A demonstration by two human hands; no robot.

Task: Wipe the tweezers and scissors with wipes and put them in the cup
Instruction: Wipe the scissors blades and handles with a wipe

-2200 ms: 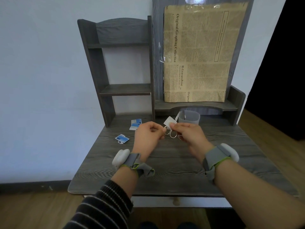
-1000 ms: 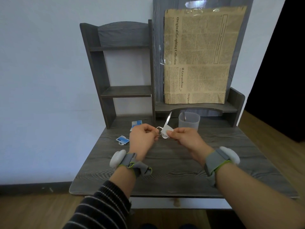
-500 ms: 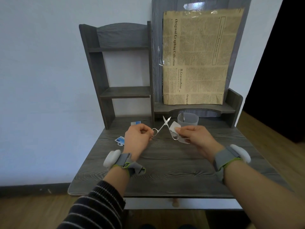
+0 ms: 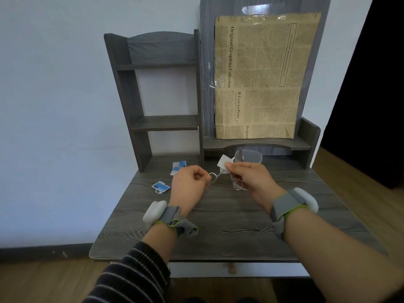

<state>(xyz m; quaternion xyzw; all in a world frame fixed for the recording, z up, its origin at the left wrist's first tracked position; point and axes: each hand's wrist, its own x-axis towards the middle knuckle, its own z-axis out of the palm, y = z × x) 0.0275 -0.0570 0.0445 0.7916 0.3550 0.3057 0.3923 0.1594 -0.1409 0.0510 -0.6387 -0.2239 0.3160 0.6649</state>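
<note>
Steel scissors [image 4: 217, 175] pinched in our left hand [image 4: 188, 184], our right hand [image 4: 251, 178] clamps the wipe [image 4: 223, 161] round them; cup [image 4: 249, 157] likely next.

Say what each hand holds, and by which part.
Left hand pinches the scissors by one finger ring; right hand pinches the wipe over the blades.

It looks like a study corner in a home: a small grey wood-grain surface [image 4: 229, 228] with a shelf hutch [image 4: 164, 122] stands against a white wall [image 4: 54, 106] on wood flooring [image 4: 43, 281]. A newspaper-print sheet [image 4: 262, 79] hangs on its back panel.
</note>
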